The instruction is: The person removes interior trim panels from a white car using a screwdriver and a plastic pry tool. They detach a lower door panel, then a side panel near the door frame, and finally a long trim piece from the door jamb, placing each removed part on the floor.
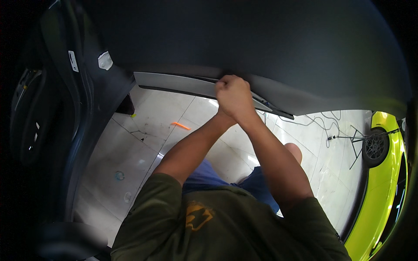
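A long trim strip (174, 82), pale grey with black edges, runs along the bottom edge of a large dark car body panel (261, 39). Both my hands meet at its middle, closed and pressed together, one overlapping the other. My right hand (241, 98) lies mostly on top, its knuckles bent against the panel's lower edge. Partly covered by it, my left hand (221, 90) has its fingers curled at the strip. The fingertips of both hands are hidden. Right of the hands, the strip tapers to a dark pointed end.
To the left stands an open dark car door (78, 108). An orange stick-like tool (180, 126) lies on the pale tiled floor (150, 113). At right, cables (324, 124) trail near a black stand (355, 141) and a yellow-green car (381, 195).
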